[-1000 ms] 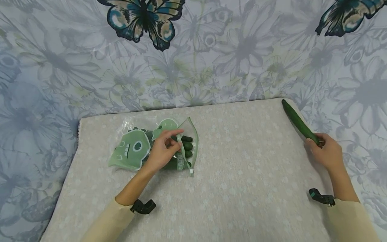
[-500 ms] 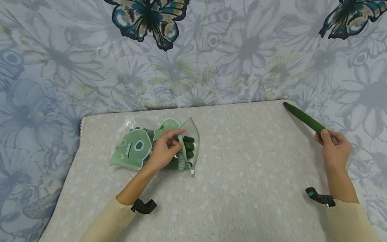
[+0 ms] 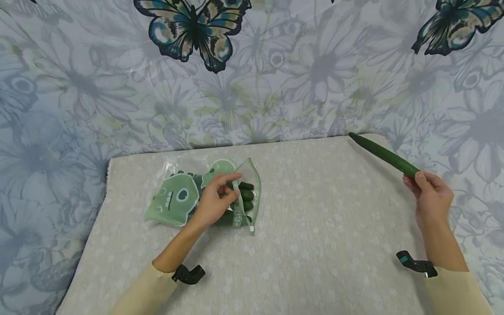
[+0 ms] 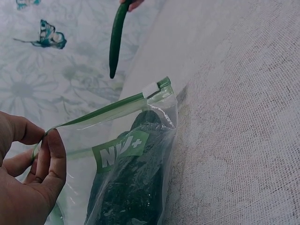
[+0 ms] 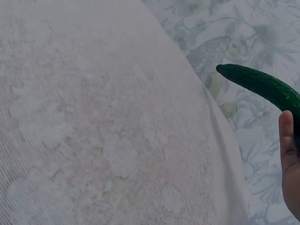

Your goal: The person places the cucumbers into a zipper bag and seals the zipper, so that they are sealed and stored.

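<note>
On the left part of the cloth-covered table lies a clear zip bag (image 3: 173,199) with a green cartoon print. Several cucumbers (image 3: 247,195) show inside it near its mouth, which gapes toward the right. My left hand (image 3: 214,199) pinches the upper edge of that mouth between thumb and fingers; the left wrist view shows the green zip strip (image 4: 105,110) lifted there, with a white slider at its end. Over at the table's right edge, my right hand (image 3: 433,197) grips one end of a long dark green cucumber (image 3: 383,153). Its free end points up and left, apart from the bag.
A pale patterned cloth (image 3: 315,227) covers the table. Behind and beside it hangs a floral backdrop (image 3: 315,87) with butterfly prints. A black wrist camera mount (image 3: 189,274) sits on the left wrist, another mount (image 3: 416,263) on the right.
The cucumber in my right hand has swung from steep to flatter, its held end shifting right, then the whole moving slightly left. My left hand keeps its pinch on the bag's edge.
</note>
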The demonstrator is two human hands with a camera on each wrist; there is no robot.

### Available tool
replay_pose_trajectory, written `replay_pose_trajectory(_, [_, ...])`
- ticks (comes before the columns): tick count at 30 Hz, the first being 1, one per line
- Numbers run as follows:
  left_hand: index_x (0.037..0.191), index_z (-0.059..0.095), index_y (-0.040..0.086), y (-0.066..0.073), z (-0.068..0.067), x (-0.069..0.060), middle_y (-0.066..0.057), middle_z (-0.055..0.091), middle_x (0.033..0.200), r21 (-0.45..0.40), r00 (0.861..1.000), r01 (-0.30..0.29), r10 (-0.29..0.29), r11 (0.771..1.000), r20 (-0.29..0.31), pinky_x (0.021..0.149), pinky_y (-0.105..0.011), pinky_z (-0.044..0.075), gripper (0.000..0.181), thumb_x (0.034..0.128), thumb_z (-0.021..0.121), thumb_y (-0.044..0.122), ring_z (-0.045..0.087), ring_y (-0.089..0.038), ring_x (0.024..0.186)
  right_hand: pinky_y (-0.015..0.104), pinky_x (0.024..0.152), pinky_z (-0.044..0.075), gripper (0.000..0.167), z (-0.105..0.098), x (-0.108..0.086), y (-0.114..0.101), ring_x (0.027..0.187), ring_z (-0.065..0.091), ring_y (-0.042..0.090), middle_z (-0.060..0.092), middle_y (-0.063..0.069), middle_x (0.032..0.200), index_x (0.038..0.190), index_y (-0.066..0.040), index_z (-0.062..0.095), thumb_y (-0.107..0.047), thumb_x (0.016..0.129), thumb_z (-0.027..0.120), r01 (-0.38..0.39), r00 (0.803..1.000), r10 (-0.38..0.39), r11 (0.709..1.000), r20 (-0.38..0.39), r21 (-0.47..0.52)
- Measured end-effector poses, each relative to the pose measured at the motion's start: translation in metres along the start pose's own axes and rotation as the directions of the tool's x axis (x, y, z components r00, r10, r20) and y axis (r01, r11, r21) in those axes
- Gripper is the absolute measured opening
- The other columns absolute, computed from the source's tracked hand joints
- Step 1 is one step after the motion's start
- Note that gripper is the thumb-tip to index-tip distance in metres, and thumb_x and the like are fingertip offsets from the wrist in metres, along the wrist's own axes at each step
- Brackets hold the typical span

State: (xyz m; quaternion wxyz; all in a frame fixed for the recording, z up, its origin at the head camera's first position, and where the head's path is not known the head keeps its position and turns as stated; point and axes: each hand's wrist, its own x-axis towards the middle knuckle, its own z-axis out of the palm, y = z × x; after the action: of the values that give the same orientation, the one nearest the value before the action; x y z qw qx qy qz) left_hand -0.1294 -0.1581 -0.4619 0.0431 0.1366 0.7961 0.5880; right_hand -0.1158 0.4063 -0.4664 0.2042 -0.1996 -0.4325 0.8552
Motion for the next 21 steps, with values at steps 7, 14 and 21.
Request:
replay_pose_trajectory(7, [0.147, 0.067, 0.02, -0.003, 0.001, -0.002, -0.017, 0.057, 0.122, -0.009, 1.0, 0.008, -0.008, 1.0, -0.001, 0.07, -0.026, 0.054, 0.045, 0.103, 0.07, 0.01, 0.073, -0.019, 0.081, 0.03, 0.076, 0.066, 0.009, 0.008, -0.012, 0.006, 0.079, 0.084, 0.026, 0.072, 0.014, 0.102, 0.107, 0.009, 0.073, 0.007, 0.1, 0.069, 0.019, 0.992, -0.024, 0.999, 0.128, 0.041])
replay_pose_trajectory(14, [0.148, 0.066, 0.015, -0.003, 0.001, -0.001, -0.014, 0.056, 0.119, 0.002, 1.0, 0.006, -0.006, 1.0, -0.003, 0.065, -0.025, 0.05, 0.046, 0.1033, 0.069, 0.01, 0.073, -0.027, 0.083, 0.03, 0.077, 0.067, 0.009, 0.017, -0.019, 0.012, 0.082, 0.084, 0.025, 0.076, 0.014, 0.099, 0.107, 0.009, 0.073, 0.006, 0.102, 0.067, 0.001, 0.981, -0.01, 0.999, 0.193, 0.043])
replay_pose_trajectory(21, [0.147, 0.067, 0.022, -0.003, 0.001, 0.0, -0.014, 0.056, 0.12, 0.004, 1.0, 0.02, -0.02, 1.0, -0.006, 0.063, -0.025, 0.048, 0.045, 0.1035, 0.07, 0.011, 0.073, -0.029, 0.084, 0.032, 0.08, 0.067, 0.013, 0.025, -0.028, 0.016, 0.085, 0.084, 0.028, 0.078, 0.017, 0.1, 0.107, 0.01, 0.072, 0.008, 0.105, 0.059, -0.069, 0.96, 0.046, 0.995, 0.278, 0.077])
